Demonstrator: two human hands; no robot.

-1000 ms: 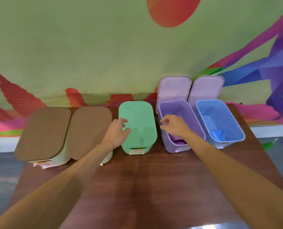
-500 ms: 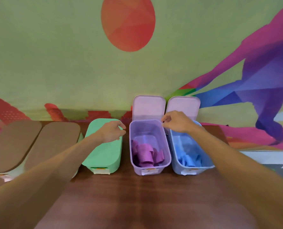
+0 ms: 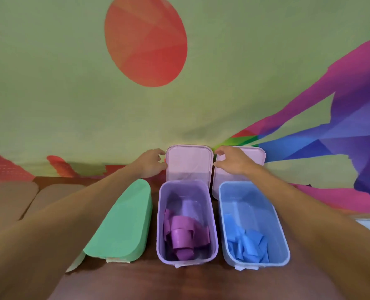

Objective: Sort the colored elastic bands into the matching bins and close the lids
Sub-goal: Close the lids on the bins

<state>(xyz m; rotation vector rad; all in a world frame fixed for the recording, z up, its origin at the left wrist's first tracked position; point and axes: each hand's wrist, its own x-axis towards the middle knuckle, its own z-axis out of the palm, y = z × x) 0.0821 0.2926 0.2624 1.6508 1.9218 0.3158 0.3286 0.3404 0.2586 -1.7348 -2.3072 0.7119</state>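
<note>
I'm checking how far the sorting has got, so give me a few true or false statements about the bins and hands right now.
1. The green bin is closed. True.
2. The purple bin is empty. False: purple bands lie inside.
3. The blue bin has its lid shut. False: it stands open, holding blue bands.
4. The left hand and right hand flank the raised purple lid. True.

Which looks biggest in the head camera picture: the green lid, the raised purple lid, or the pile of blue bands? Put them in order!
1. Green lid, largest as it looks.
2. Raised purple lid; it stands farther from the camera, so its true size may be closer to the green one's.
3. Blue bands, smallest.
</note>
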